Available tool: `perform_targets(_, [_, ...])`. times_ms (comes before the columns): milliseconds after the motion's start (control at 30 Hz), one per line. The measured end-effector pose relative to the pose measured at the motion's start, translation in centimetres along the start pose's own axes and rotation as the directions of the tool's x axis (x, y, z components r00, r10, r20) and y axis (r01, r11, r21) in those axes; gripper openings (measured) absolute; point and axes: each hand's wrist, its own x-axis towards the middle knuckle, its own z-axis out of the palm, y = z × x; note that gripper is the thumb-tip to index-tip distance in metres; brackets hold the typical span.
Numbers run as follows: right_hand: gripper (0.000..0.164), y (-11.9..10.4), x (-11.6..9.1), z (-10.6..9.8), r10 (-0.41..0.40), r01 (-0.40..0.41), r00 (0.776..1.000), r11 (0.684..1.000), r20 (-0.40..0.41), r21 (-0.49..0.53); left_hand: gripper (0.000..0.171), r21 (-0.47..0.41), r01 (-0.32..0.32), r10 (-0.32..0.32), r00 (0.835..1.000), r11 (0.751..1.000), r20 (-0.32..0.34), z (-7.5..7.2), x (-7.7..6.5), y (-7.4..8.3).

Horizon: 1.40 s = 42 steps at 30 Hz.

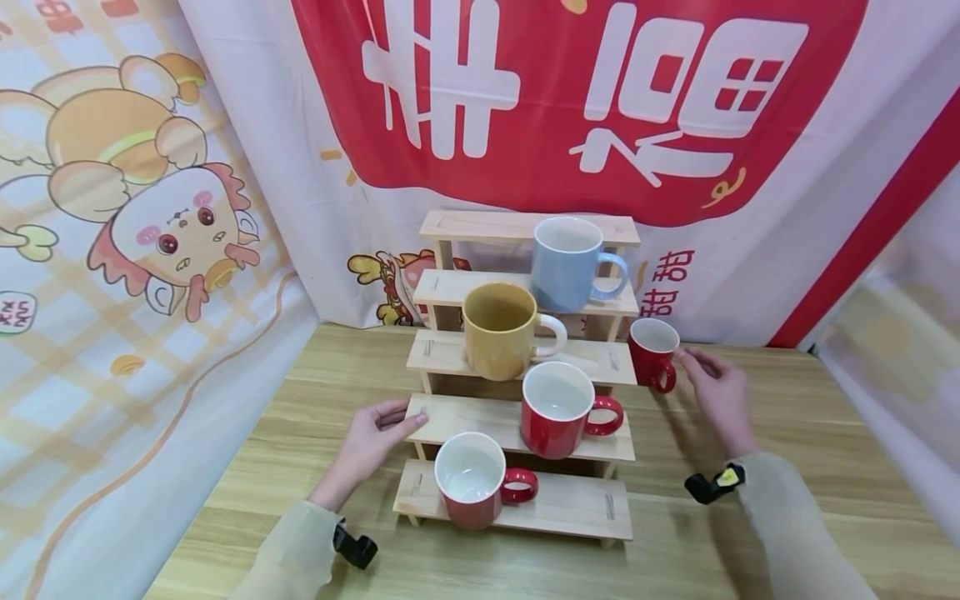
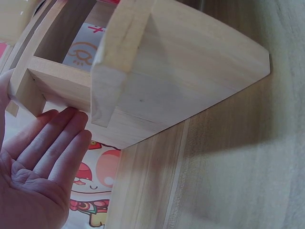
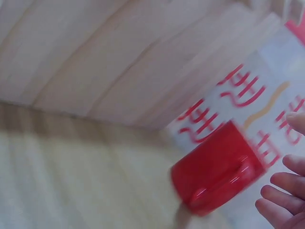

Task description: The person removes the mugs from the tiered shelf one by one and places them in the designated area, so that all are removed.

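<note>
The left hand (image 1: pixel 371 437) pinches a pale wooden five-step rack (image 1: pixel 476 410); the right hand (image 1: pixel 718 396), fingers released, hovers just beside a glossy red white-lined mug (image 1: pixel 649 360) at the rack's right.

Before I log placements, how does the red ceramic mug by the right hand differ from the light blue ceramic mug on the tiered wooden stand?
The red mug is beside the wooden stand; the light blue mug sits on its second tier from the top.
The red mug's handle turns more toward the person; the light blue mug's points right.
Shared: white insides and one loop handle each.
</note>
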Motion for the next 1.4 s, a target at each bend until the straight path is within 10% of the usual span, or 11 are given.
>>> perform_targets(600, [0.059, -12.0, -1.6, -3.1, -0.104, 0.104, 0.995, 0.994, 0.007, -0.020, 0.063, 0.006, 0.024, -0.024, 1.000, 1.000, -0.001, 0.0, 0.2, 0.2])
perform_targets(1400, [0.065, -19.6, -2.3, 0.2, -0.289, 0.320, 0.918, 0.944, 0.271, -0.078, 0.067, 0.018, 0.039, -0.039, 0.999, 0.999, -0.002, 0.0, 0.2, -0.2])
